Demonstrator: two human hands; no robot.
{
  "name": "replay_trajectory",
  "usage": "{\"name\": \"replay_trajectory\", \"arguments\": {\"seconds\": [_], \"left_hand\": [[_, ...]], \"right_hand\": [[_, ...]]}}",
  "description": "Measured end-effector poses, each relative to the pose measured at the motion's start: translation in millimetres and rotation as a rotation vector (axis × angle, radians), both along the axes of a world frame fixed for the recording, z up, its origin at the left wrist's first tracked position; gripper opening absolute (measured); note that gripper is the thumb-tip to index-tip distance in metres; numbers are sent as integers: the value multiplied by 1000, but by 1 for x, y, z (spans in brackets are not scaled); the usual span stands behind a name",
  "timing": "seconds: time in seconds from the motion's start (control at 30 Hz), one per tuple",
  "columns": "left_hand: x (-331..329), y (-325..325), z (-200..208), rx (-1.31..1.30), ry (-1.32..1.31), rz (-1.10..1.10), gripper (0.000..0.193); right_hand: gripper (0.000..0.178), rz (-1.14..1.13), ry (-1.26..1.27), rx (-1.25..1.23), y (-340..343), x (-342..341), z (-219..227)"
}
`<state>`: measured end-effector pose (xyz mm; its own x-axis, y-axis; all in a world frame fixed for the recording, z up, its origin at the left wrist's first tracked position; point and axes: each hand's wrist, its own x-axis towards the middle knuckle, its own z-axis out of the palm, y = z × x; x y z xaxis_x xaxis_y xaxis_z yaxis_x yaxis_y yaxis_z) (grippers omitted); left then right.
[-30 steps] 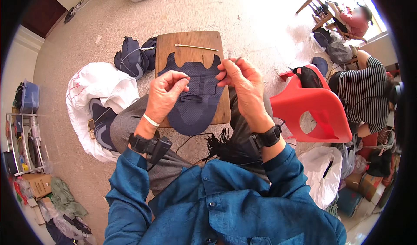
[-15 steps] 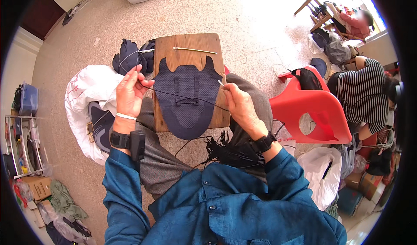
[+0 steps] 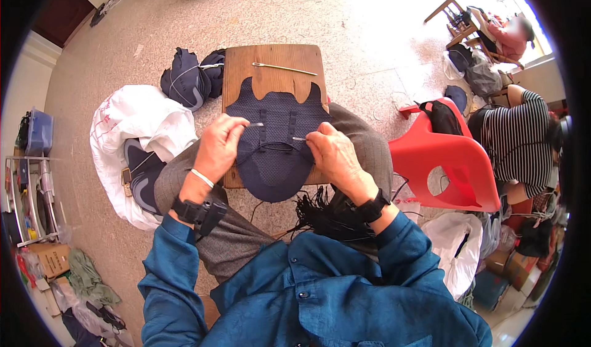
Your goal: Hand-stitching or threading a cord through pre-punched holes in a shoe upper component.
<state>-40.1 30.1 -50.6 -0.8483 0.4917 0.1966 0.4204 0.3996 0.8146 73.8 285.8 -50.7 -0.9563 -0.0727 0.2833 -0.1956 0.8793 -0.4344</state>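
Observation:
A dark navy knitted shoe upper lies flat on a small wooden stool between my knees. Its two rows of eyelets run down the middle, with a black shoelace threaded across their lower end. Over the upper's left side, my left hand pinches one lace end, whose pale tip pokes out from the fingers. My right hand grips the other pale-tipped end near the right row of eyelets. A long metal needle rests on the stool beyond the upper.
Bundled shoe uppers and a white sack lie on the floor at left. A red plastic chair stands at right, beside a person in a striped top. Black laces hang by my right thigh.
My left hand has come down and inward over the upper, now with a pale lace tip showing. My right hand has dropped slightly toward the eyelets. The lace stretched between the hands has slackened.

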Motion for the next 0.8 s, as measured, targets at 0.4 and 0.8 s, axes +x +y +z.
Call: {"name": "replay_trajectory", "arguments": {"seconds": [0.4,0.8], "left_hand": [[27,42,-12,-173,238,-108,13],[35,42,-19,-78,474,-283,16]], "right_hand": [[6,-11,-29,-133,-10,-5,-8],[7,104,-207,-166,14,-24,-3]]}}
